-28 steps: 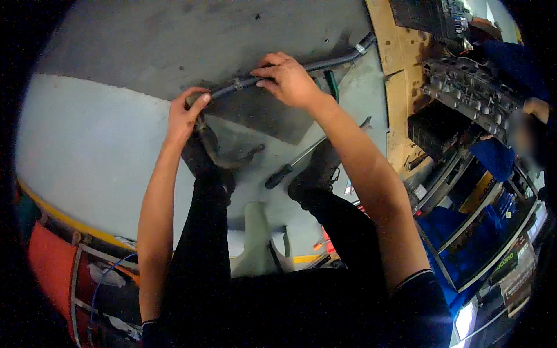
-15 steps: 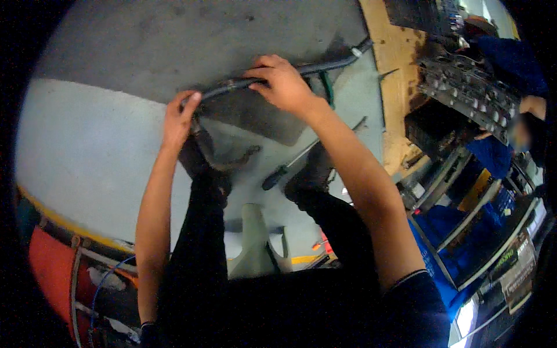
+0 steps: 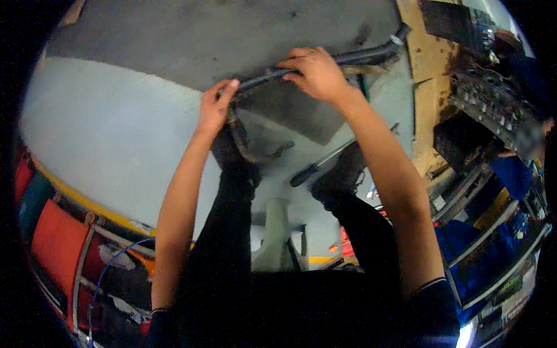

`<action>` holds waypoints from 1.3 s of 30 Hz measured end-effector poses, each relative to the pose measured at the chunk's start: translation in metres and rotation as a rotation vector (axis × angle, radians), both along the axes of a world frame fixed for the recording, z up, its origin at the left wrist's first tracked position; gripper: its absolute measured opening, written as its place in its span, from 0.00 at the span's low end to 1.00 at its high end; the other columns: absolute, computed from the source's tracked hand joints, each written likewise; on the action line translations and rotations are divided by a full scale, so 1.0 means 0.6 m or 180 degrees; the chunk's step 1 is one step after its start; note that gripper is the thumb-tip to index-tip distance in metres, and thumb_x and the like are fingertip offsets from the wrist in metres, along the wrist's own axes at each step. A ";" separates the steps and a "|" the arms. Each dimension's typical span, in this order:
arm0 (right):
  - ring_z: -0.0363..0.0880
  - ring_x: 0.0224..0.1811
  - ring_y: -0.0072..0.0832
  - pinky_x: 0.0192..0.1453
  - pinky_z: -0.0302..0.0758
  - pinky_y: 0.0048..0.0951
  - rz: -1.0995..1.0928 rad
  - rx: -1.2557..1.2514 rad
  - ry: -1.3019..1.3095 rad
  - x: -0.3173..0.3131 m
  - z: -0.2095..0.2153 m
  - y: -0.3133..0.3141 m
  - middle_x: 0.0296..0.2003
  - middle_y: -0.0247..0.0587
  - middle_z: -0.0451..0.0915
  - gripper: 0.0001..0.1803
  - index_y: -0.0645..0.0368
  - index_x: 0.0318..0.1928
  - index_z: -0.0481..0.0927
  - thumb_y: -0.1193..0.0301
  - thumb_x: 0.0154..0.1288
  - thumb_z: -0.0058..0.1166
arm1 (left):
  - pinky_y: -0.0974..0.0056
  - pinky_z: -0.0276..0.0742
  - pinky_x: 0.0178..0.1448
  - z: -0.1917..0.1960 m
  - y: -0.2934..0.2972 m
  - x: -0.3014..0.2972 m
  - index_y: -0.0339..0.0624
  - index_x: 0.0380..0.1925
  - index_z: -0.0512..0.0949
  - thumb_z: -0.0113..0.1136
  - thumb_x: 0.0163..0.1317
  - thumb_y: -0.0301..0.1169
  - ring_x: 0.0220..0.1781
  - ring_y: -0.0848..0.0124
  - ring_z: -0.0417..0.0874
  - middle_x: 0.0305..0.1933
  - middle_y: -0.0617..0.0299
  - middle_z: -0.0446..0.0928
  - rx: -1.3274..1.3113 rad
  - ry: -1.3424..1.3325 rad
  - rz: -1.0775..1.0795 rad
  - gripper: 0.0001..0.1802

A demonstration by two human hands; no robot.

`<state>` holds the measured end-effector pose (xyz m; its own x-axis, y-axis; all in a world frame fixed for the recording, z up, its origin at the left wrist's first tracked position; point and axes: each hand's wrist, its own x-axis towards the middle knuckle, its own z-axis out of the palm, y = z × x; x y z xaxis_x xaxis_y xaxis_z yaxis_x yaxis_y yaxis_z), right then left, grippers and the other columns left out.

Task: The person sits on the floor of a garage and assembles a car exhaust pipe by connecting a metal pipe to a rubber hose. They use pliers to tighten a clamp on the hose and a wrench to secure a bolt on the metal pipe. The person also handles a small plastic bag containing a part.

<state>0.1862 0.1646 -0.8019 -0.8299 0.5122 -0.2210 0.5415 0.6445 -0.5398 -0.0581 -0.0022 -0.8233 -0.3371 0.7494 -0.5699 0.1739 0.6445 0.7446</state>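
Note:
A long dark hose (image 3: 368, 56) runs from my left hand up toward the upper right, with a pale band near its far end. My left hand (image 3: 217, 107) pinches its near-left end between thumb and fingers. Further along, my right hand (image 3: 318, 74) curls over the hose from above, thumb underneath. A brownish pipe lies just below the hose beyond my right hand. Beneath my left hand, a bent, dirty pipe (image 3: 246, 149) curves down over the floor and ends between my feet. A long-shafted tool with a black handle (image 3: 304, 175) lies beside my right foot.
A pale plastic stool (image 3: 277, 226) stands between my legs. On the right are a stained wooden board (image 3: 425, 87), a grimy metal engine part (image 3: 493, 107) and a rack with blue cloth (image 3: 464, 246). A red panel on a metal frame (image 3: 58, 238) stands at lower left.
The whole view has shifted, so hands, hose and floor items appear further right. Both hands keep their places on the hose. More of the brownish pipe shows below it.

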 end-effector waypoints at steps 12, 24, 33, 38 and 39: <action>0.78 0.55 0.41 0.65 0.74 0.42 -0.0308 -0.0078 0.0305 0.005 -0.022 -0.033 0.50 0.34 0.84 0.16 0.50 0.53 0.90 0.63 0.67 0.65 | 0.61 0.65 0.75 0.001 -0.003 -0.001 0.25 0.63 0.79 0.60 0.73 0.58 0.66 0.61 0.78 0.62 0.47 0.82 -0.0168 -0.0378 0.0333 0.41; 0.78 0.55 0.40 0.63 0.75 0.43 -0.0503 -0.0059 0.0225 0.005 -0.013 -0.043 0.48 0.35 0.84 0.16 0.50 0.52 0.90 0.63 0.66 0.66 | 0.62 0.67 0.72 0.036 0.013 0.013 0.27 0.61 0.81 0.57 0.75 0.58 0.64 0.62 0.80 0.59 0.48 0.84 -0.0300 -0.0321 0.0345 0.39; 0.79 0.55 0.42 0.65 0.73 0.44 -0.0617 0.0010 0.0259 0.009 -0.010 -0.044 0.48 0.35 0.84 0.16 0.48 0.53 0.90 0.63 0.66 0.67 | 0.60 0.65 0.75 0.000 -0.002 -0.002 0.27 0.63 0.79 0.56 0.73 0.61 0.67 0.58 0.78 0.63 0.44 0.82 -0.0249 -0.0229 0.0216 0.42; 0.79 0.55 0.42 0.65 0.73 0.45 -0.0589 -0.0120 0.0280 0.010 -0.011 -0.039 0.47 0.36 0.85 0.16 0.49 0.52 0.90 0.63 0.65 0.67 | 0.60 0.66 0.74 -0.026 -0.011 -0.012 0.27 0.62 0.79 0.57 0.73 0.61 0.66 0.58 0.79 0.62 0.45 0.83 -0.0193 -0.0292 0.0127 0.42; 0.79 0.55 0.42 0.65 0.73 0.45 -0.0579 -0.0111 0.0299 0.011 -0.015 -0.038 0.47 0.37 0.85 0.16 0.49 0.52 0.90 0.63 0.65 0.67 | 0.60 0.66 0.74 -0.023 -0.009 -0.009 0.27 0.62 0.80 0.57 0.73 0.61 0.65 0.58 0.79 0.61 0.45 0.83 -0.0187 -0.0260 0.0141 0.42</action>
<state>0.1928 0.1416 -0.8108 -0.7422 0.6490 -0.1673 0.5936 0.5207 -0.6136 -0.0636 -0.0078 -0.8370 -0.3199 0.6993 -0.6393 0.0847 0.6931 0.7158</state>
